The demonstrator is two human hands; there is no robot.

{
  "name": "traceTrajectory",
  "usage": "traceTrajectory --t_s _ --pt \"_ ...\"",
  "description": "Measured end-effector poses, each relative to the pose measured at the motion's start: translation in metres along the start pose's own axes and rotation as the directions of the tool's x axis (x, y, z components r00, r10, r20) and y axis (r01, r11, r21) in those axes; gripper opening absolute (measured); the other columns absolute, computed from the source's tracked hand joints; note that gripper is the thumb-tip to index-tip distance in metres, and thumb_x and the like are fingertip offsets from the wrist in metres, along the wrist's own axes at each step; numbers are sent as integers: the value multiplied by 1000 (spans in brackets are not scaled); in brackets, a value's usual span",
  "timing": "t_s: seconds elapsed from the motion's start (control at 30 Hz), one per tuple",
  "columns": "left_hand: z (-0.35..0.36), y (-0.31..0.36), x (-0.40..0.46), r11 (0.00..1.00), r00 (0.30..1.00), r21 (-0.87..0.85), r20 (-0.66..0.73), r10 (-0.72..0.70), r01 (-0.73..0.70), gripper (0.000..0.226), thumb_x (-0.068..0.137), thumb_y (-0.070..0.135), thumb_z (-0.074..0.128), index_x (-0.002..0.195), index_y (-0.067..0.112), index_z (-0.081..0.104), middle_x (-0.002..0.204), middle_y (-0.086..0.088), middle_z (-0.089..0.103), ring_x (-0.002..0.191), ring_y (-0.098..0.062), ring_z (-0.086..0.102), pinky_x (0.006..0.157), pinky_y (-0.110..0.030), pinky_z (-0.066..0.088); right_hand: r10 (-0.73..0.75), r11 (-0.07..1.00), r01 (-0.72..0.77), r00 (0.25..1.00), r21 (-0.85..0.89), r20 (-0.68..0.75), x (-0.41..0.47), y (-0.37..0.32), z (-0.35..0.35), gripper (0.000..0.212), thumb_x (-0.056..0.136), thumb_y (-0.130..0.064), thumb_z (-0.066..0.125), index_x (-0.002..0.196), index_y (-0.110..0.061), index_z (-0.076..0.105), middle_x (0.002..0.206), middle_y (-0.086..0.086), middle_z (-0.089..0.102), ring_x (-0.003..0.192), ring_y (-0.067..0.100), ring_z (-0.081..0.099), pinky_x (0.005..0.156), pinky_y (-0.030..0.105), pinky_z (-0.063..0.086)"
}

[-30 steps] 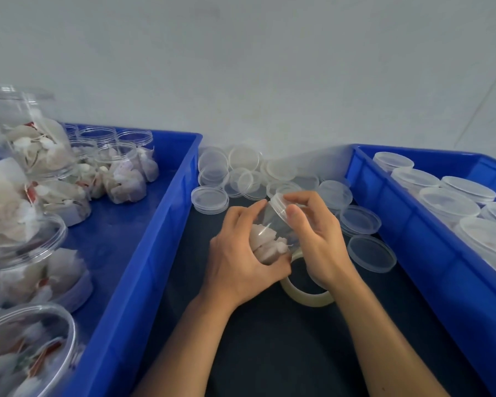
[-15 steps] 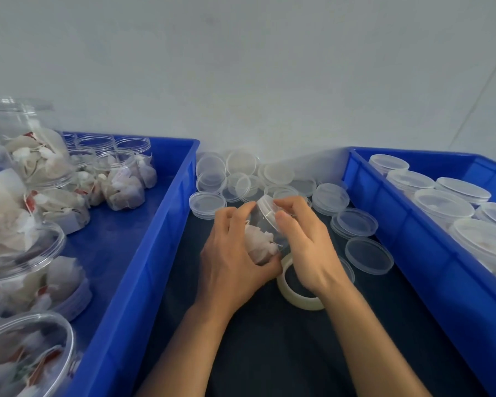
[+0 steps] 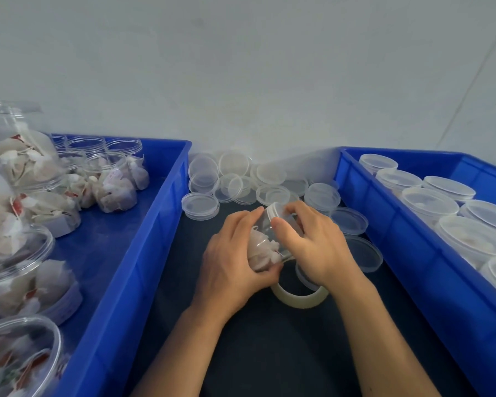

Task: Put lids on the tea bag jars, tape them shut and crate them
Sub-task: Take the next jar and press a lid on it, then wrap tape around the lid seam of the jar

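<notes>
A clear jar of tea bags point(image 3: 265, 243) lies tilted between my hands above the dark table, lid end pointing away. My left hand point(image 3: 232, 262) wraps its body from the left. My right hand point(image 3: 312, 247) grips the lid end, thumb pressed on the jar's neck just below the white lid point(image 3: 274, 209). A roll of clear tape point(image 3: 298, 295) lies flat on the table right under my hands, partly hidden by them. Loose clear lids point(image 3: 235, 179) are heaped at the back of the table.
A blue crate point(image 3: 143, 233) on the left holds open jars of tea bags point(image 3: 112, 181). Another blue crate point(image 3: 390, 224) on the right holds lidded jars point(image 3: 430, 203). Single lids point(image 3: 364, 253) lie beside my right hand. A pale wall stands behind.
Both hands and the jar have shifted slightly while the right hand works at the lid end; the view has dipped a little. The tape roll stays in place.
</notes>
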State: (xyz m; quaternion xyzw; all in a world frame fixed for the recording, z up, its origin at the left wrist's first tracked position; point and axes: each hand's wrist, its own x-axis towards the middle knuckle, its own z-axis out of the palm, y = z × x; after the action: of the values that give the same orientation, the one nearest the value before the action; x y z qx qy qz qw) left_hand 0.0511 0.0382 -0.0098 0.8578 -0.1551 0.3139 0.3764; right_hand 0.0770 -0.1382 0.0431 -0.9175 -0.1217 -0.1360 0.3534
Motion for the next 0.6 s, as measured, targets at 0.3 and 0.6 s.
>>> traceTrajectory --t_s 0.3,0.6 --pt "4 -1 0 987 972 -130 -200 -121 96 88 65 43 98 138 31 50 131 13 53 120 -3 59 89 -19 55 30 997 -29 1000 72 -9 -1 -2 1 63 91 -91 14 111 -49 55 94 -21 64 90 0 59 78 37 46" --pt "5 -22 7 882 861 -349 -283 -422 317 82 70 38 98 129 38 42 129 12 56 117 -2 60 90 -12 50 193 931 -100 952 -350 240 7 45 -12 46 85 -63 71 125 -42 67 110 -18 61 106 6 60 90 39 59"
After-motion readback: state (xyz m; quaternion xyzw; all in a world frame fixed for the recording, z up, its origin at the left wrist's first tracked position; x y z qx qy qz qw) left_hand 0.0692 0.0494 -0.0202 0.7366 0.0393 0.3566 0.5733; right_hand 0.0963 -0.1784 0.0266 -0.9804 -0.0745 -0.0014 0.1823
